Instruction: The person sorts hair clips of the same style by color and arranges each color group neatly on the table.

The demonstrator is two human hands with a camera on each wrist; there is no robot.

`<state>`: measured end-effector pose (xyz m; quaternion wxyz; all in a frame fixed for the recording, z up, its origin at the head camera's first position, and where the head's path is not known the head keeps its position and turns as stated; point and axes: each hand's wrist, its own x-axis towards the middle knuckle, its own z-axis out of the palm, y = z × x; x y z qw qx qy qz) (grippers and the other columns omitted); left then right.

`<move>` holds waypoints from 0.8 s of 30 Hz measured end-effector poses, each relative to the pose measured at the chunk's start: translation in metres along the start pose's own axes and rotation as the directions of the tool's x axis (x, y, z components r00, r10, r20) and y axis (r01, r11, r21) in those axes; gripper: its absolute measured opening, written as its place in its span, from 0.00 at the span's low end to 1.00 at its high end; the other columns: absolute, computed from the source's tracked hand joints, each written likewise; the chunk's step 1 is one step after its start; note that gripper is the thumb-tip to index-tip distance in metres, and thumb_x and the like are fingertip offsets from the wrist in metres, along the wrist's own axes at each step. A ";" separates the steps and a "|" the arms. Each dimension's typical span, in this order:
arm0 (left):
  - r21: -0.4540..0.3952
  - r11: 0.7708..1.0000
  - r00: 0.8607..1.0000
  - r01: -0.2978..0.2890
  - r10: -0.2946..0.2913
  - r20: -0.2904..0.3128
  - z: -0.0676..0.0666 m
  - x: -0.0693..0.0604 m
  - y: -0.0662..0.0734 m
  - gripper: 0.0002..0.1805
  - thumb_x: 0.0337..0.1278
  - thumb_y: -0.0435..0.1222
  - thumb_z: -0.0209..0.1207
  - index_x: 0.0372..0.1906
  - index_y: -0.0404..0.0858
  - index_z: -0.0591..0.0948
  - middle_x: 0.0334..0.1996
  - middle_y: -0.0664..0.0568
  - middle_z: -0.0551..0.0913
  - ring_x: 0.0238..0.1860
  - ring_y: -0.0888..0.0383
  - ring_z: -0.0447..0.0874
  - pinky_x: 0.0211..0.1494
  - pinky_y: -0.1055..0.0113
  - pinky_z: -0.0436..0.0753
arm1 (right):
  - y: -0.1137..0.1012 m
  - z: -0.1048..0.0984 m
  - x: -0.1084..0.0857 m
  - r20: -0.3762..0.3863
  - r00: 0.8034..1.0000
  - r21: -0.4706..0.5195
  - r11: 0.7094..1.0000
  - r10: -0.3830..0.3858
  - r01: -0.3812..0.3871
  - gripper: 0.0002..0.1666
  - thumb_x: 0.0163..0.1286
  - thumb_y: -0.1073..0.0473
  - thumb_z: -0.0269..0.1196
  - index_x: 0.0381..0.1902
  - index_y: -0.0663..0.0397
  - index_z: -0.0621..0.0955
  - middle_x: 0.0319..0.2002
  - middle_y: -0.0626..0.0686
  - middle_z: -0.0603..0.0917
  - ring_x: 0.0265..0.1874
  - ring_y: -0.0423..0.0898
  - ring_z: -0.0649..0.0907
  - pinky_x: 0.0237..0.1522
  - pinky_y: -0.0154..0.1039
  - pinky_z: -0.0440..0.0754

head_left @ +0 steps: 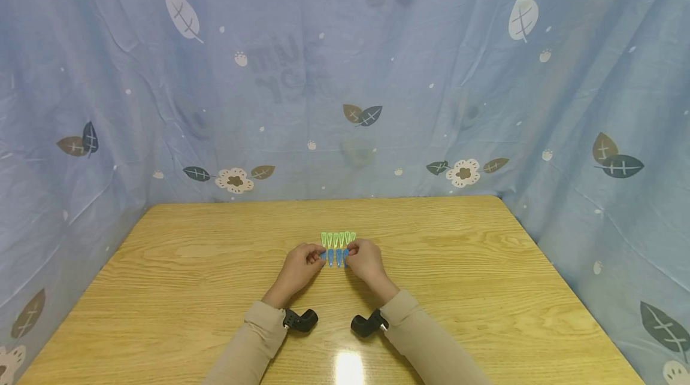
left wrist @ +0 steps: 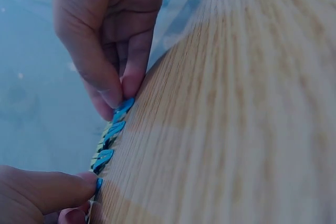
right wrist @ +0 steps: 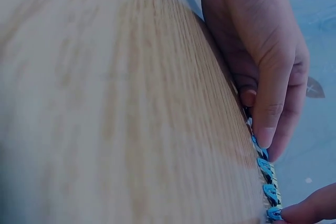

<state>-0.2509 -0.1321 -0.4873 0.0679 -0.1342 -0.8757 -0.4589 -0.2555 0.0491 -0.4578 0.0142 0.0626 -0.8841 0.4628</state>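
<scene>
Blue snap hair clips lie side by side in a short row on the table, and two of them, a blue hair clip [head_left: 331, 258] and its neighbour [head_left: 338, 258], lie uncovered between the hands. My left hand [head_left: 300, 266] pinches the leftmost blue clip [head_left: 323, 255] between thumb and index finger. At the opposite end, my right hand [head_left: 366, 262] has its thumb and fingertips on the rightmost blue clip [head_left: 346, 256], partly covering it. Just behind runs a row of several light green hair clips [head_left: 336, 239]. In the left wrist view, the right hand's fingertips [left wrist: 113, 97] meet the end clip [left wrist: 124, 107].
The wood-grain table [head_left: 458, 289] stretches out on all sides of the clips. A blue curtain [head_left: 291, 103] with leaf and flower prints hangs behind and at both sides. Black wrist devices [head_left: 302, 320] sit at the beige sleeve cuffs.
</scene>
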 end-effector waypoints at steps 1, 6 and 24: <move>0.001 1.000 1.000 -0.001 0.001 0.000 0.000 0.000 0.000 0.11 0.56 0.28 0.63 0.45 0.30 0.83 0.28 0.53 0.74 0.30 0.61 0.71 0.34 0.69 0.74 | 0.001 0.000 -0.001 -0.003 1.000 -0.001 1.000 0.003 -0.003 0.14 0.56 0.74 0.61 0.41 0.72 0.82 0.27 0.54 0.79 0.25 0.44 0.76 0.24 0.34 0.75; 0.003 1.000 1.000 -0.009 0.009 -0.006 0.000 -0.001 0.001 0.11 0.56 0.28 0.63 0.45 0.30 0.83 0.28 0.53 0.75 0.30 0.61 0.72 0.34 0.69 0.75 | 0.004 -0.002 -0.003 -0.026 0.999 0.026 0.999 0.032 -0.031 0.13 0.57 0.72 0.61 0.41 0.69 0.82 0.28 0.53 0.79 0.27 0.45 0.77 0.27 0.35 0.75; -0.011 1.000 1.000 0.013 -0.013 0.006 -0.004 -0.003 0.000 0.12 0.58 0.31 0.63 0.46 0.33 0.83 0.30 0.55 0.76 0.31 0.60 0.73 0.36 0.67 0.76 | 0.028 -0.045 -0.023 0.023 0.998 0.152 0.987 0.054 -0.057 0.15 0.63 0.67 0.59 0.47 0.69 0.80 0.34 0.56 0.80 0.29 0.47 0.82 0.30 0.39 0.79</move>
